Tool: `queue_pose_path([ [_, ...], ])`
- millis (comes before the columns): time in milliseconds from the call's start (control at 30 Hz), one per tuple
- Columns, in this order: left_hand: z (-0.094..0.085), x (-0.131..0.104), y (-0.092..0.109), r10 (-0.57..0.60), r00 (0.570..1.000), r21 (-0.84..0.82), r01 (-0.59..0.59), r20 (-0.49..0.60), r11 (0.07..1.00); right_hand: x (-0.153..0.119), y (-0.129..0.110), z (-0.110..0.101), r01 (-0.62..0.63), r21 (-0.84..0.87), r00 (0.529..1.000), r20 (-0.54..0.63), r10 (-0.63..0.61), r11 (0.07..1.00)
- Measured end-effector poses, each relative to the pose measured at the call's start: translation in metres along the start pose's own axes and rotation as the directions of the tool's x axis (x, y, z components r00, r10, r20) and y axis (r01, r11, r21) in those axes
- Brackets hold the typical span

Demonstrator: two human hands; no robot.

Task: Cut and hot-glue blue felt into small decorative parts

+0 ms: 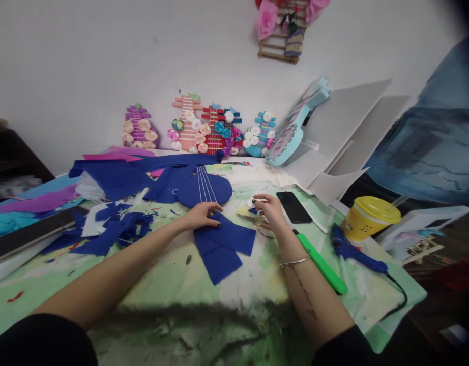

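Spreading across the lower view, the counter (158, 277) wears a green and pale, paint-stained cover. At its far right lean large white boards (345, 117), with a light-blue guitar shape (291, 142) tilted against them. Farther left, by the wall, stands a row of smaller, flower-trimmed instrument shapes (213, 129). Wide blue sheets (116, 178) lie at the back left, above a heap of blue scraps (123, 226). Right of the sheets, a rounded blue body (215, 190) with white strings lies flat near the middle of the counter. Directly in front of it, the overlapping blue pieces (223, 244) fan toward the person. On the right are a lidded yellow tub (368, 218), a blue glue gun (352, 251) just beside it, a bright green cutter (322, 264) beside the right forearm, and a dark phone (294, 207) beyond the right hand. The left hand (204, 215), fingers loosely bent and unclenched, rests at the upper edge of the blue pieces. The right hand (270, 211) is curled over the handles of the gold scissors (253, 219), whose blades point left; whether it grips them cannot be told. The scissors lie just beyond the blue pieces.
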State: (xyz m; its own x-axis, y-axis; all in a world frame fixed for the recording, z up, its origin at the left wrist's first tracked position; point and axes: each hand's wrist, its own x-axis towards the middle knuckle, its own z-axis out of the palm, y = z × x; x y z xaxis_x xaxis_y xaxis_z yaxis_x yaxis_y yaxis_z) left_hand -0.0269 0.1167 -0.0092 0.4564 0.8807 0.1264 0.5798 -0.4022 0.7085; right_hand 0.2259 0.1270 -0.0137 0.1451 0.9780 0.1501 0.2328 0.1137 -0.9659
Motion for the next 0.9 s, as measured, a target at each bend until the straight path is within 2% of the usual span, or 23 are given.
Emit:
queue_pose_path([
  [100,0.000,-0.004,0.003,0.043,0.994,0.095,-0.033,-0.103,0.995,0.002,0.004,-0.003,0.030,-0.133,0.999,-0.010,-0.032,0.991],
  [167,0.006,-0.014,0.012,0.131,0.983,0.163,-0.109,-0.131,0.981,0.003,0.007,-0.004,0.048,-0.204,0.999,-0.011,-0.051,0.978],
  [200,0.010,-0.021,0.018,0.234,0.967,0.227,-0.207,-0.099,0.952,0.004,0.008,-0.005,0.054,-0.231,0.998,-0.007,-0.057,0.971],
  [267,0.018,-0.033,0.030,0.429,0.901,0.248,-0.430,0.062,0.868,0.005,0.010,-0.004,0.060,-0.272,0.998,0.004,-0.061,0.960],
  [333,0.024,-0.041,0.040,0.518,0.840,0.253,-0.542,0.160,0.801,0.006,0.012,-0.003,0.060,-0.300,0.998,0.011,-0.060,0.952],
  [433,0.031,-0.043,0.045,0.535,0.813,0.346,-0.583,0.232,0.735,0.006,0.014,-0.003,0.058,-0.319,0.998,0.012,-0.058,0.946],
  [567,0.039,-0.037,0.039,0.570,0.774,0.455,-0.628,0.277,0.631,0.006,0.014,-0.006,0.060,-0.325,0.998,-0.001,-0.064,0.944],
  [633,0.041,-0.035,0.035,0.592,0.760,0.437,-0.643,0.268,0.628,0.006,0.013,-0.006,0.057,-0.321,0.998,-0.014,-0.065,0.945],
  [667,0.041,-0.034,0.035,0.596,0.766,0.405,-0.638,0.243,0.655,0.006,0.012,-0.007,0.053,-0.315,0.998,-0.021,-0.062,0.948],
  [700,0.039,-0.034,0.034,0.589,0.782,0.357,-0.619,0.202,0.700,0.006,0.012,-0.007,0.047,-0.304,0.998,-0.029,-0.059,0.951],
  [767,0.034,-0.032,0.033,0.509,0.860,0.226,-0.505,0.046,0.833,0.005,0.010,-0.008,0.038,-0.266,0.998,-0.041,-0.050,0.963],
  [800,0.029,-0.029,0.032,0.411,0.909,0.126,-0.400,-0.074,0.908,0.005,0.008,-0.008,0.037,-0.236,0.998,-0.042,-0.048,0.971],
  [833,0.023,-0.026,0.031,0.275,0.940,0.010,-0.279,-0.201,0.960,0.004,0.006,-0.009,0.039,-0.197,0.998,-0.036,-0.047,0.980],
  [867,0.017,-0.022,0.028,0.104,0.941,-0.130,-0.153,-0.322,0.980,0.003,0.004,-0.009,0.042,-0.152,0.999,-0.023,-0.046,0.987],
  [900,0.010,-0.018,0.025,-0.077,0.904,-0.291,-0.054,-0.421,0.955,0.002,0.001,-0.009,0.048,-0.101,0.999,-0.002,-0.048,0.994],
])
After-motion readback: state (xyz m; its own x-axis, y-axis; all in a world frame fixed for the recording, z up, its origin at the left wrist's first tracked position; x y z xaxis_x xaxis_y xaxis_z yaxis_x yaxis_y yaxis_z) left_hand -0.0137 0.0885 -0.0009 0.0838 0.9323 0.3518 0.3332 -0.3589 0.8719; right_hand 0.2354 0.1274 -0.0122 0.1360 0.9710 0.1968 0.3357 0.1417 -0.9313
